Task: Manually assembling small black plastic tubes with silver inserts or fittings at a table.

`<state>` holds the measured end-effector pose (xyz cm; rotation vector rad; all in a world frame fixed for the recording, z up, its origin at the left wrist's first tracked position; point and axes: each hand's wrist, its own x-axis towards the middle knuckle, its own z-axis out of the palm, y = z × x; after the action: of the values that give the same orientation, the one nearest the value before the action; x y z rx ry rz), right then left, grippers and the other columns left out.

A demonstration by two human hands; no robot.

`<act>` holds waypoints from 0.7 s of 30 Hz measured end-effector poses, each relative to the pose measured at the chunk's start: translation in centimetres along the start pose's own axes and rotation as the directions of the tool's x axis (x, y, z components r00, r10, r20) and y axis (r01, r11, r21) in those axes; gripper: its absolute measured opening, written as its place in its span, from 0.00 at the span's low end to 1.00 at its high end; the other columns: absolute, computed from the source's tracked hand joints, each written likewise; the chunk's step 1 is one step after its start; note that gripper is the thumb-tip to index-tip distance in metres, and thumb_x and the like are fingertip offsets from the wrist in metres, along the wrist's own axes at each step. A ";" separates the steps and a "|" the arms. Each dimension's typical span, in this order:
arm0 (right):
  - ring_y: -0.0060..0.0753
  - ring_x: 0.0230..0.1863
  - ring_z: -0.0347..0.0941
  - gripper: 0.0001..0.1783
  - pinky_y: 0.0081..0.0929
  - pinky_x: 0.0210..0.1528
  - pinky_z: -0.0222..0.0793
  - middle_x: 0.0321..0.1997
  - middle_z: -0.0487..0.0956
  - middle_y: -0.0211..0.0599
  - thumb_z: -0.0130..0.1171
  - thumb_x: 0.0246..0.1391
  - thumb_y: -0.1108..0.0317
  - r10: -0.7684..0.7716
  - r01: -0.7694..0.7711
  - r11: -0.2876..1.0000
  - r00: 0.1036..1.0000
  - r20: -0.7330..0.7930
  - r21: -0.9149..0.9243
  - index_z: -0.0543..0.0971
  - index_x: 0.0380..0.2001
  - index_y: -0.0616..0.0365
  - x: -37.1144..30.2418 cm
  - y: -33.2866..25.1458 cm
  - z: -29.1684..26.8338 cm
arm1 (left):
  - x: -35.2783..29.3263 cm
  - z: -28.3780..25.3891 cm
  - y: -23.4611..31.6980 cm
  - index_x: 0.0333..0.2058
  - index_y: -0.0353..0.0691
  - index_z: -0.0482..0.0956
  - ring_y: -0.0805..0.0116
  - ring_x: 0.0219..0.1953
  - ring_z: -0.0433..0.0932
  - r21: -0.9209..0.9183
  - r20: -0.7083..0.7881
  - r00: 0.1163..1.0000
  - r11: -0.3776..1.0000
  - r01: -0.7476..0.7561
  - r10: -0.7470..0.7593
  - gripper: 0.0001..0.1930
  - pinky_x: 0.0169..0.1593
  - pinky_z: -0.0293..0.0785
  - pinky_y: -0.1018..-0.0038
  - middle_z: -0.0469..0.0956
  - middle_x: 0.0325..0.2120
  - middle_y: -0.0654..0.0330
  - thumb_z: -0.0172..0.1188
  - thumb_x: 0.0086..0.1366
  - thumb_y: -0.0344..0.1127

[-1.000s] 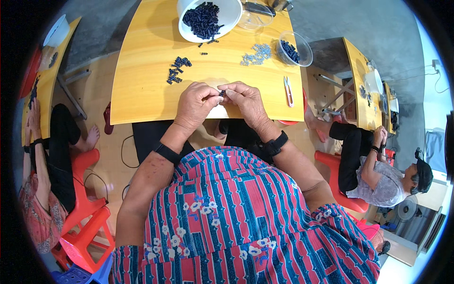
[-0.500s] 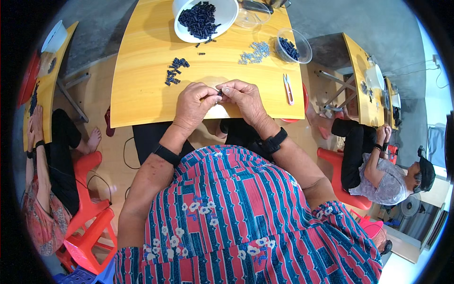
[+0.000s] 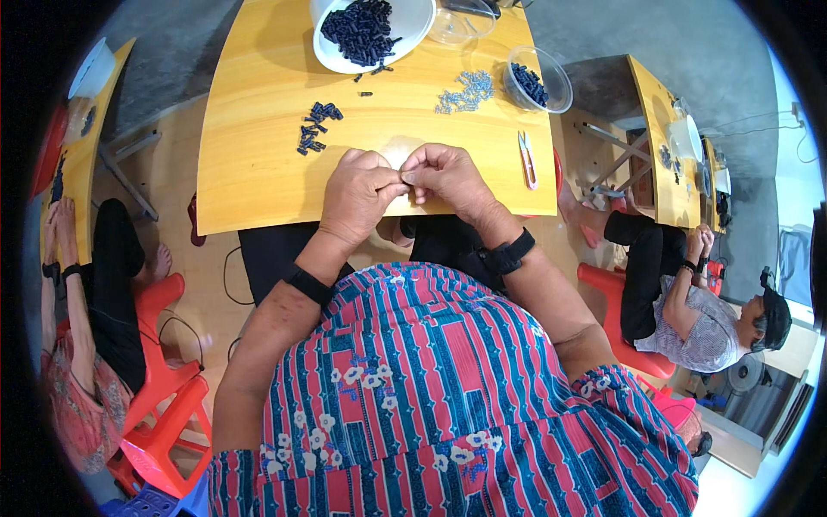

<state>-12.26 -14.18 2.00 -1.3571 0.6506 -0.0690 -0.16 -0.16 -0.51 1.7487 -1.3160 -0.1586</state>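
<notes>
My left hand (image 3: 357, 191) and my right hand (image 3: 449, 179) meet above the near edge of the yellow table (image 3: 258, 185), thumbs and fingertips pinched together. A small black part was visible between them a moment ago; now the fingers almost wholly cover it. Ahead and to the left lies a loose group of small black cylindrical parts (image 3: 312, 136). Several clear plastic pieces (image 3: 466, 92) are spread ahead on the right. Thread snips (image 3: 527, 161) with pink handles rest to the right of my right hand.
A white tub (image 3: 421, 36) of black parts stands at the far side, a few parts spilled before it. Right of it are a clear bowl (image 3: 558, 90) with black parts and a clear lid (image 3: 457, 28). People sit at tables on both sides, near red plastic stools (image 3: 164, 414).
My fingers have closed further over the small black part, which no longer shows. Both hands stay together in nearly the same place. The left neighbour's hands have shifted slightly.
</notes>
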 end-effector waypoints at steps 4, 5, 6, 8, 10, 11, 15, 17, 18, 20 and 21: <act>0.21 0.23 0.74 0.03 0.19 0.27 0.73 0.26 0.79 0.34 0.61 0.55 0.78 0.040 -0.040 0.999 0.999 0.019 0.022 0.77 0.33 0.63 0.1 0.1 0.2 | 0.0 -0.1 0.1 0.23 0.45 0.83 0.60 0.34 0.73 0.001 0.026 1.000 1.000 -0.003 0.003 0.04 0.38 0.72 0.66 0.75 0.23 0.64 0.69 0.48 0.33; 0.21 0.23 0.74 0.04 0.19 0.27 0.73 0.27 0.79 0.35 0.61 0.55 0.78 0.037 -0.038 0.998 0.999 0.025 0.042 0.76 0.34 0.64 0.1 0.2 0.1 | 0.0 -0.1 0.1 0.24 0.45 0.83 0.60 0.34 0.73 0.027 0.028 1.000 1.000 -0.010 0.009 0.04 0.39 0.72 0.66 0.75 0.23 0.64 0.69 0.48 0.33; 0.21 0.23 0.74 0.04 0.19 0.27 0.73 0.27 0.79 0.35 0.61 0.55 0.78 0.040 -0.041 0.998 0.999 0.025 0.042 0.76 0.34 0.64 0.1 0.3 0.1 | 0.0 -0.1 0.1 0.24 0.45 0.83 0.60 0.34 0.73 0.055 0.029 0.999 0.998 -0.015 0.013 0.03 0.39 0.72 0.66 0.75 0.23 0.64 0.68 0.49 0.33; 0.21 0.25 0.75 0.06 0.19 0.29 0.74 0.28 0.79 0.34 0.61 0.55 0.78 0.011 -0.013 0.998 0.999 0.035 0.055 0.75 0.35 0.64 0.0 0.3 -0.1 | 0.1 -0.1 0.2 0.25 0.46 0.84 0.60 0.34 0.73 0.040 0.025 1.000 0.999 -0.013 0.012 0.03 0.39 0.72 0.66 0.75 0.23 0.64 0.68 0.49 0.33; 0.22 0.26 0.75 0.05 0.19 0.30 0.74 0.28 0.79 0.34 0.60 0.55 0.78 0.008 -0.011 0.998 0.999 0.044 0.068 0.75 0.36 0.65 -0.3 0.2 -0.2 | 0.1 -0.1 0.4 0.25 0.46 0.84 0.60 0.34 0.73 0.026 0.021 1.000 1.000 -0.009 0.008 0.03 0.39 0.72 0.66 0.75 0.23 0.64 0.67 0.49 0.33; 0.22 0.27 0.76 0.05 0.19 0.31 0.75 0.29 0.79 0.34 0.60 0.55 0.78 0.002 -0.006 0.997 0.999 0.053 0.081 0.75 0.36 0.65 -0.5 0.2 -0.4 | 0.2 0.0 0.5 0.26 0.46 0.84 0.60 0.34 0.73 0.010 0.018 1.000 1.000 -0.006 0.006 0.03 0.39 0.72 0.66 0.76 0.23 0.64 0.67 0.50 0.34; 0.20 0.29 0.76 0.05 0.19 0.37 0.75 0.31 0.79 0.31 0.58 0.58 0.77 0.000 -0.006 0.996 0.998 0.063 0.089 0.77 0.38 0.64 -1.4 0.4 -1.0 | 0.3 -0.2 0.8 0.26 0.47 0.84 0.60 0.33 0.73 0.013 0.045 0.999 1.000 0.008 -0.008 0.03 0.38 0.72 0.66 0.76 0.23 0.64 0.67 0.50 0.34; 0.21 0.31 0.77 0.06 0.19 0.38 0.76 0.32 0.79 0.32 0.56 0.58 0.78 0.007 -0.012 0.996 0.998 0.059 0.089 0.76 0.39 0.64 -1.5 0.4 -1.1 | 0.3 -0.1 0.8 0.26 0.47 0.84 0.60 0.33 0.73 0.015 0.041 0.999 1.000 -0.002 0.001 0.04 0.38 0.72 0.66 0.76 0.23 0.65 0.67 0.50 0.34; 0.21 0.31 0.77 0.06 0.19 0.38 0.76 0.32 0.79 0.32 0.56 0.58 0.78 0.007 -0.012 0.996 0.998 0.058 0.089 0.76 0.39 0.64 -1.5 0.5 -1.1 | 0.3 -0.1 0.7 0.26 0.47 0.84 0.61 0.33 0.73 0.018 0.036 0.999 1.000 -0.012 0.011 0.04 0.38 0.72 0.66 0.76 0.23 0.65 0.67 0.50 0.34; 0.22 0.32 0.78 0.06 0.19 0.38 0.76 0.32 0.79 0.33 0.56 0.58 0.78 -0.035 0.027 0.993 0.997 0.071 0.111 0.75 0.39 0.63 -1.3 0.8 -1.2 | 0.3 0.0 0.8 0.27 0.47 0.84 0.61 0.33 0.73 0.013 0.037 0.999 1.000 -0.016 0.016 0.04 0.38 0.72 0.66 0.77 0.23 0.65 0.67 0.50 0.34; 0.22 0.32 0.78 0.06 0.19 0.38 0.76 0.32 0.79 0.33 0.56 0.58 0.78 -0.036 0.028 0.993 0.997 0.071 0.112 0.75 0.39 0.63 -1.3 1.0 -1.2 | 0.3 -0.1 0.8 0.27 0.47 0.84 0.61 0.32 0.73 0.009 0.037 0.999 1.000 -0.020 0.019 0.04 0.38 0.72 0.66 0.77 0.23 0.65 0.67 0.50 0.34</act>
<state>-14.21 -14.50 1.53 -1.2567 0.5557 -0.0802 -0.55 -0.40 0.23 1.7479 -1.3617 -0.1741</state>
